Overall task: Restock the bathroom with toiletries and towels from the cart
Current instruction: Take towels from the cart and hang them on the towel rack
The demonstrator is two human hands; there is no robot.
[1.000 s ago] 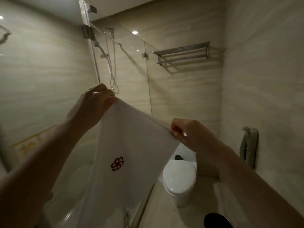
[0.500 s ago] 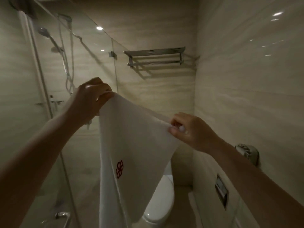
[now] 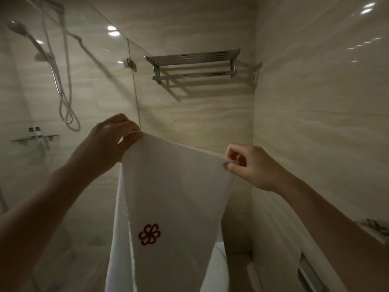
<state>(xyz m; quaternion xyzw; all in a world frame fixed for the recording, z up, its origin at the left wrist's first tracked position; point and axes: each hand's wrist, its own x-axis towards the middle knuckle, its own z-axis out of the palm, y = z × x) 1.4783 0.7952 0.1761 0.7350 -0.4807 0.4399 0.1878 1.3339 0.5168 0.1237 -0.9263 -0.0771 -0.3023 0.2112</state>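
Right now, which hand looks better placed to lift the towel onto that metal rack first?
Probably the right hand: it pinches the towel corner almost directly under the rack; the left hand sits off beside the glass.

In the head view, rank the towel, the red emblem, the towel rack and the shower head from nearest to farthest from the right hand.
From the right hand:
1. Towel, its top edge pinched in that hand.
2. Red emblem, lower left on the towel.
3. Towel rack, up on the back wall.
4. Shower head, far upper left behind the glass.
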